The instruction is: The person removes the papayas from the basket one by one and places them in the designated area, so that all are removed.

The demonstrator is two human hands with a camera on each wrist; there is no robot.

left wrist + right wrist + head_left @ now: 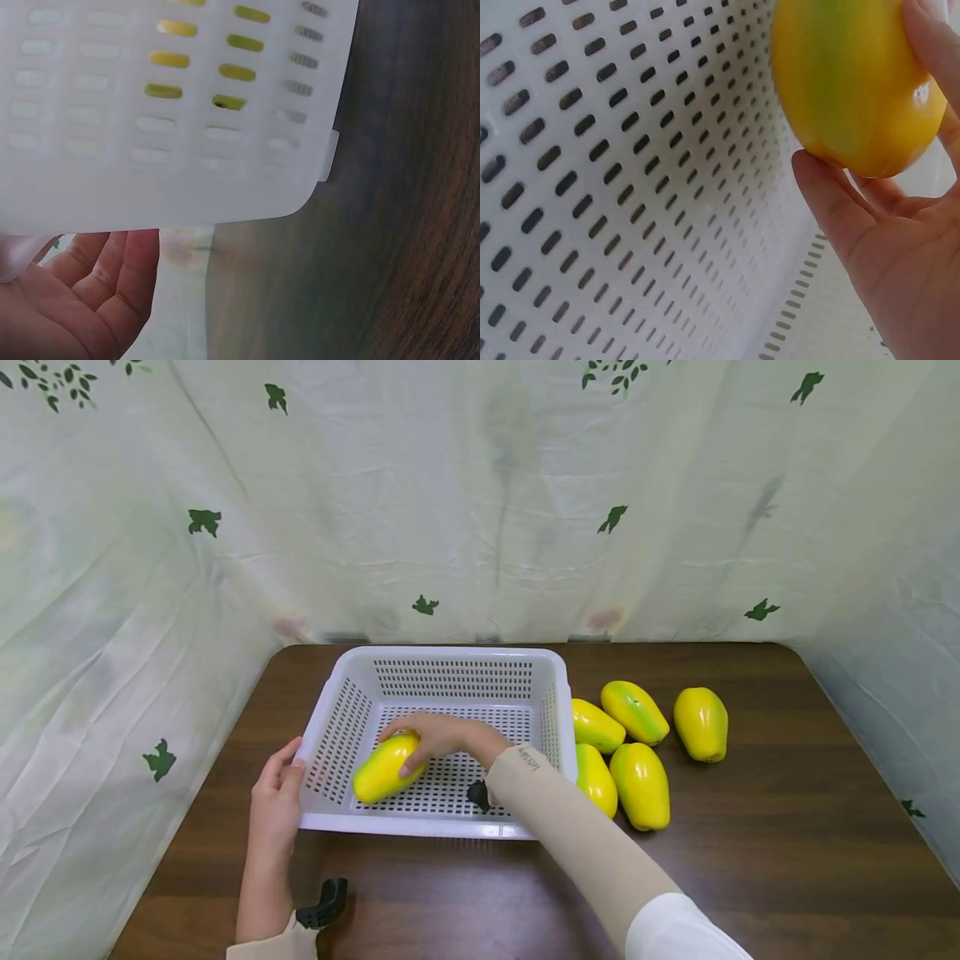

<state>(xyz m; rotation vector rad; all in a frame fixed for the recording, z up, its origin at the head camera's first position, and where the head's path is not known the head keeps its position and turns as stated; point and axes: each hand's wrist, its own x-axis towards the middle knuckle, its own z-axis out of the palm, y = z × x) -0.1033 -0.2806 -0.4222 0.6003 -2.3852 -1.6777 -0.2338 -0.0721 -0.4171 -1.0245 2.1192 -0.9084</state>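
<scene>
A yellow papaya with a greenish streak lies at the left of the white perforated plastic basket. My right hand reaches over the basket's right side and holds the papaya by its far end, thumb on the near side. In the right wrist view, the fingers curl round the papaya's rounded end, close over the slotted floor. My left hand grips the basket's left rim, thumb on top. From the left wrist, its fingers show at the rim, and yellow shows through the wall slots.
Several more papayas lie on the brown wooden table right of the basket, two of them close against its side. One papaya sits farther right. A pale curtain with green leaf prints hangs behind the table and along both sides.
</scene>
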